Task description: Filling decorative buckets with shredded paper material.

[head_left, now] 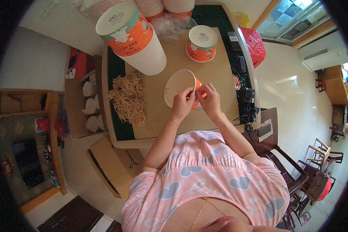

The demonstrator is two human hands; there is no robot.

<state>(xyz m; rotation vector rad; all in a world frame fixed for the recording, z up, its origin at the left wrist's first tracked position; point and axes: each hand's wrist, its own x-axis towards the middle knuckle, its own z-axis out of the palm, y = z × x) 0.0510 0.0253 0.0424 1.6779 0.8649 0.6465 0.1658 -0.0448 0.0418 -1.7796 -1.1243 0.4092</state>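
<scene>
An orange paper bucket [180, 80] with a white inside lies tilted on the brown board, its mouth turned to the left. My left hand [183, 103] is closed at its near rim, fingers pinched on the wall. Beside it, my right hand [209, 101] is closed in a pinch against the bucket's printed outer side; what lies between its fingertips is too small to make out. To the left sits a heap of tan twisted cords [128, 99]. Farther back, a tall stack of similar buckets [138, 48] leans upside down, and a short stack [202, 45] stands upside down at the right.
The brown board [162, 125] covers most of the green-topped table. More bucket stacks [150, 7] and clear plastic wrap [170, 25] are at the back. Black adapters with cables [248, 96] line the right edge, near a red stool [253, 44]. A carton [89, 104] holding white bundles stands left.
</scene>
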